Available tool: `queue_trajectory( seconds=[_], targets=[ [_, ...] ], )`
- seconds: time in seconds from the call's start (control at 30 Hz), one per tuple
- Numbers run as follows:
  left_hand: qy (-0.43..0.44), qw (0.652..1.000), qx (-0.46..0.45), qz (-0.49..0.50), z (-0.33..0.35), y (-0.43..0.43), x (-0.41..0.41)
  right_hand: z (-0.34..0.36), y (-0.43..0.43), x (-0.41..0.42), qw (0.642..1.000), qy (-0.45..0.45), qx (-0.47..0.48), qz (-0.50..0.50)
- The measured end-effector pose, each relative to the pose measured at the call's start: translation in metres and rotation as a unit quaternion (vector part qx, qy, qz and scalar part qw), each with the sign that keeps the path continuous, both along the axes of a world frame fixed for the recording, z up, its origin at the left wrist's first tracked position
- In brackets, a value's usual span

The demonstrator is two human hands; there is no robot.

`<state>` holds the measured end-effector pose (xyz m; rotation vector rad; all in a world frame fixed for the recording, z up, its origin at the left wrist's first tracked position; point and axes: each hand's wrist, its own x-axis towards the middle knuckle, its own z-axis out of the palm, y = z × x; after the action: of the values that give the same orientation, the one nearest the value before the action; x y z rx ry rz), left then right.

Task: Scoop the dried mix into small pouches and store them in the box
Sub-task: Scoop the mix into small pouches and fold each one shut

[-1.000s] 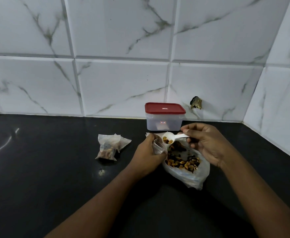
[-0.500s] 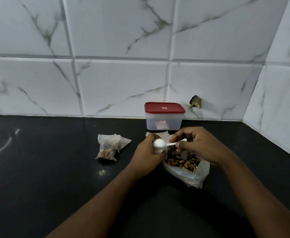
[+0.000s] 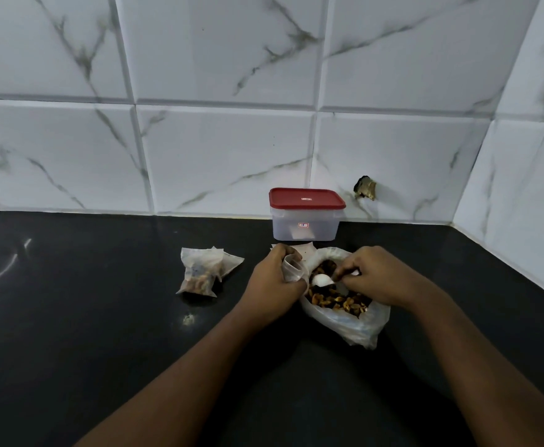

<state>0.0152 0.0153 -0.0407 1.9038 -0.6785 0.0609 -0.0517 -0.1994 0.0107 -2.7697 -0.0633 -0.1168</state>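
Where the black bench (image 3: 71, 317) meets the tiled wall (image 3: 225, 156) at twelve o'clock, the red-lidded box (image 3: 306, 221) stands with its lid on, just beyond our hands. Our left grip (image 3: 274, 280) curls round a small pouch (image 3: 291, 271). Our right grip (image 3: 375, 277) pinches the white spoon (image 3: 320, 280), its bowl over the dried mix (image 3: 338, 300) in the open bag (image 3: 357, 327). Filled pouches (image 3: 203, 274) lie at nine o'clock, open bench spreads beyond them, and a side wall closes in at three.

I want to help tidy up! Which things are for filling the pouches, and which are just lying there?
For the job: small pouch in left hand, white spoon in right hand, bag of dried mix, filled pouches, red-lidded box.
Just lying about: crumb speck on the counter, metal stub in the wall.
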Motion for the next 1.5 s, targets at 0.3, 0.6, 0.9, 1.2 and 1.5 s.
queue_trajectory(
  seconds=[0.3,0.6,0.9,1.2,1.5],
  targets=[
    [0.016,1.000,0.009,-0.005,0.001,0.000,0.000,0.005,-0.010,-0.006,0.997,-0.028,0.046,-0.056],
    [0.014,1.000,0.008,-0.002,0.001,-0.001,0.000,-0.008,-0.006,0.000,0.959,-0.016,0.267,-0.094],
    [0.020,1.000,0.015,-0.005,0.002,0.000,0.001,-0.002,-0.016,0.001,0.863,0.002,0.488,-0.133],
    [0.023,1.000,-0.008,-0.020,-0.001,0.000,0.001,0.002,0.010,-0.004,0.904,-0.045,0.426,0.011],
    [0.010,1.000,0.003,-0.014,0.000,0.000,0.001,0.012,-0.001,-0.009,0.959,-0.119,0.255,-0.022]
  ],
)
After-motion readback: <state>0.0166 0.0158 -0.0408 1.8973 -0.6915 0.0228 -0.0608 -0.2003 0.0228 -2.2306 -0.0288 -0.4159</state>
